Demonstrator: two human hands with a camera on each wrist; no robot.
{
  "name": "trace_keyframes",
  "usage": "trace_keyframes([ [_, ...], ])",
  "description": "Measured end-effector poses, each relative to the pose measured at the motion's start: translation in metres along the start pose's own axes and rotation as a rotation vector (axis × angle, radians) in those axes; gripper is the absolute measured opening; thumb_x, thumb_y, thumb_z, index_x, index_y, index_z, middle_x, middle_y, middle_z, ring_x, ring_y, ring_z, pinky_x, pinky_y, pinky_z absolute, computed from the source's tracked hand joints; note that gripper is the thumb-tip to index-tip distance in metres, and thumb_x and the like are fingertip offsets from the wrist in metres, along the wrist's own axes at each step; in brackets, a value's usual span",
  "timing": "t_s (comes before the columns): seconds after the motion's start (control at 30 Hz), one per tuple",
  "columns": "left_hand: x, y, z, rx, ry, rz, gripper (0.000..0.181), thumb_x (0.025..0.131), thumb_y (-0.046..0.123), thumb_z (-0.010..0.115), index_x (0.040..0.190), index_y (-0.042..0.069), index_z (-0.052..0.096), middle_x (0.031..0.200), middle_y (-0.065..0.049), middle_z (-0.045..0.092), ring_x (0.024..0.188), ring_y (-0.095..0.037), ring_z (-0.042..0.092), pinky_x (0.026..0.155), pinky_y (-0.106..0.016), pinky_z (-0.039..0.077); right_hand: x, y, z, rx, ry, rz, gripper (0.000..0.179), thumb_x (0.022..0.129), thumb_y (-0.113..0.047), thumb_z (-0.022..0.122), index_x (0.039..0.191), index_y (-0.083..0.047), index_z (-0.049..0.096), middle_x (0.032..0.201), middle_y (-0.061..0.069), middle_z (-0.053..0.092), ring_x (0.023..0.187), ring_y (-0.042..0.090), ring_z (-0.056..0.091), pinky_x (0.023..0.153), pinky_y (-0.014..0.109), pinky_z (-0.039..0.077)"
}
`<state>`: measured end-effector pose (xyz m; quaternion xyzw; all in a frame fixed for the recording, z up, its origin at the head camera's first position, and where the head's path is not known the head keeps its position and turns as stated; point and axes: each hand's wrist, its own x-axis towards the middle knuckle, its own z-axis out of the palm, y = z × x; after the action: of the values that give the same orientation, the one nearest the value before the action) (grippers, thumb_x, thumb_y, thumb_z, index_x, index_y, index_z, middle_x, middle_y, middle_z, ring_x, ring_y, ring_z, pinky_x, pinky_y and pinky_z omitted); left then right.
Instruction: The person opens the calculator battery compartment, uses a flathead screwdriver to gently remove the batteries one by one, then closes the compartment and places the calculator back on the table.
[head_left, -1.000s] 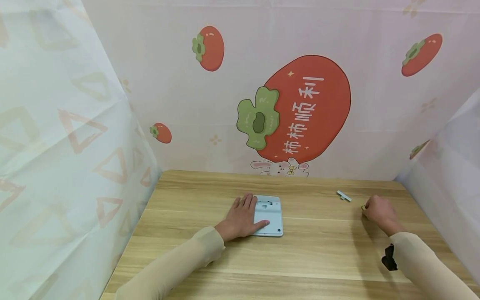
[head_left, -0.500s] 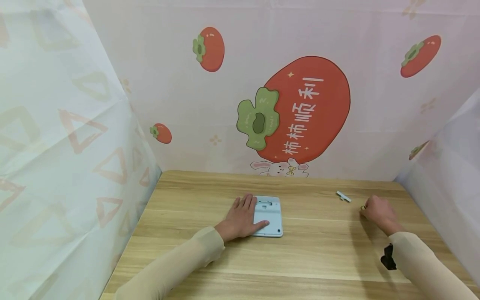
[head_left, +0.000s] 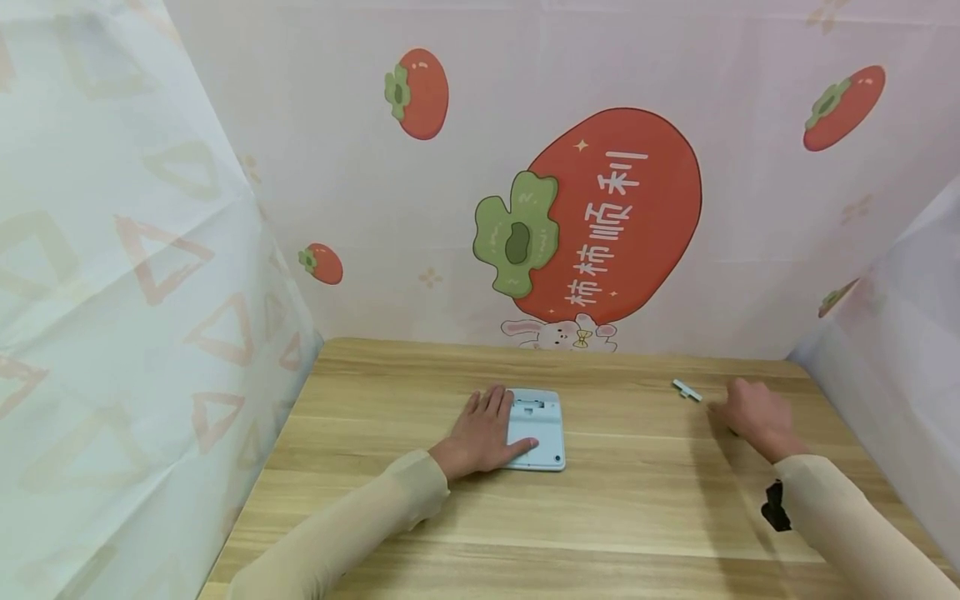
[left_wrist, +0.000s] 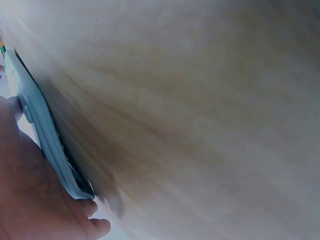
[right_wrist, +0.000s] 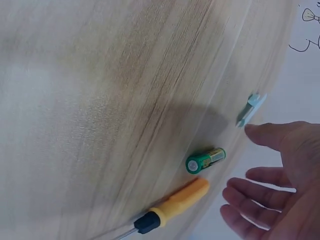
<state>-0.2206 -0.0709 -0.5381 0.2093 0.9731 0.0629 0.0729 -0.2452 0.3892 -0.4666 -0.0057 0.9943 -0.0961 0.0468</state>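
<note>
A flat light-blue device (head_left: 546, 442), like a calculator lying face down, has an uncovered battery compartment near its far end. Resting on its left part, my left hand (head_left: 483, 433) has its thumb stretched across the back. In the left wrist view, the device's edge (left_wrist: 47, 125) shows beside the palm. On the right, my right hand (right_wrist: 280, 185) hovers with fingers loosely spread, holding nothing. Near it lie a green battery (right_wrist: 206, 160) and a screwdriver (right_wrist: 180, 201) with a yellow-orange handle. A small light-blue battery cover (right_wrist: 251, 109) lies by the thumb.
The wooden table (head_left: 600, 517) meets a printed backdrop (head_left: 360, 167) behind and sheeted walls at left and right. A black band-like piece (head_left: 776, 507) hangs at the right sleeve.
The yellowish thing at my right fingertips no longer shows there in the head view; that hand has shifted slightly farther forward. My left hand and the device stay put.
</note>
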Motion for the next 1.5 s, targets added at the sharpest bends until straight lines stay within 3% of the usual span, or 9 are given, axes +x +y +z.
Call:
trace_keyframes([
  [0.1, 0.0, 0.0, 0.0, -0.002, 0.0, 0.002, 0.104, 0.099, 0.08, 0.039, 0.167, 0.004, 0.021, 0.174, -0.017, 0.021, 0.163, -0.031, 0.018, 0.131, -0.054, 0.015, 0.003, -0.003, -0.001, -0.036, 0.006, -0.023, 0.04, 0.098, -0.03, 0.067, 0.107, 0.008, 0.062, 0.08, 0.022, 0.063, 0.064, 0.031, 0.056, 0.05, 0.043, 0.043],
  [0.33, 0.0, 0.0, 0.0, 0.001, 0.002, -0.004, 0.104, 0.099, 0.08, 0.039, 0.167, 0.004, 0.02, 0.174, -0.017, 0.021, 0.163, -0.03, 0.018, 0.131, -0.054, 0.015, 0.012, -0.011, -0.002, -0.062, 0.034, -0.084, 0.056, 0.099, -0.032, 0.071, 0.128, 0.014, 0.057, 0.097, 0.035, 0.067, 0.071, 0.044, 0.066, 0.051, 0.049, 0.05],
  [0.83, -0.001, 0.002, -0.001, 0.008, -0.008, -0.009, 0.106, 0.098, 0.082, 0.038, 0.168, 0.004, 0.019, 0.175, -0.017, 0.02, 0.163, -0.031, 0.018, 0.131, -0.054, 0.016, 0.029, -0.019, 0.011, -0.026, -0.015, -0.152, 0.066, 0.097, -0.026, 0.076, 0.14, 0.017, 0.052, 0.124, 0.041, 0.063, 0.096, 0.053, 0.068, 0.07, 0.058, 0.056],
  [0.97, -0.001, 0.003, -0.003, 0.013, -0.021, -0.012, 0.106, 0.099, 0.081, 0.038, 0.168, 0.003, 0.019, 0.176, -0.017, 0.019, 0.163, -0.031, 0.017, 0.131, -0.054, 0.016, 0.033, -0.02, 0.016, -0.015, -0.029, -0.178, 0.062, 0.097, -0.021, 0.076, 0.14, 0.017, 0.054, 0.132, 0.042, 0.06, 0.103, 0.055, 0.066, 0.075, 0.059, 0.056],
  [1.33, -0.001, 0.001, -0.002, 0.0, -0.017, -0.007, 0.106, 0.098, 0.081, 0.038, 0.168, 0.004, 0.018, 0.176, -0.016, 0.018, 0.163, -0.03, 0.016, 0.131, -0.054, 0.015, 0.039, -0.025, 0.019, -0.037, -0.019, -0.223, 0.053, 0.096, -0.014, 0.075, 0.135, 0.018, 0.059, 0.131, 0.04, 0.062, 0.106, 0.054, 0.067, 0.08, 0.061, 0.056],
  [1.4, -0.002, 0.002, -0.002, -0.001, -0.017, -0.007, 0.106, 0.099, 0.081, 0.039, 0.168, 0.004, 0.019, 0.175, -0.017, 0.019, 0.163, -0.031, 0.017, 0.131, -0.054, 0.016, 0.04, -0.025, 0.019, -0.042, -0.022, -0.236, 0.047, 0.096, -0.012, 0.074, 0.131, 0.017, 0.062, 0.125, 0.039, 0.066, 0.1, 0.05, 0.069, 0.077, 0.058, 0.056],
  [1.5, -0.002, 0.002, -0.003, 0.0, -0.019, -0.005, 0.105, 0.099, 0.08, 0.04, 0.168, 0.004, 0.019, 0.175, -0.016, 0.019, 0.163, -0.031, 0.017, 0.131, -0.053, 0.015, 0.043, -0.025, 0.02, -0.034, -0.032, -0.252, 0.023, 0.096, -0.009, 0.071, 0.108, 0.011, 0.069, 0.101, 0.028, 0.071, 0.081, 0.036, 0.066, 0.068, 0.048, 0.052],
])
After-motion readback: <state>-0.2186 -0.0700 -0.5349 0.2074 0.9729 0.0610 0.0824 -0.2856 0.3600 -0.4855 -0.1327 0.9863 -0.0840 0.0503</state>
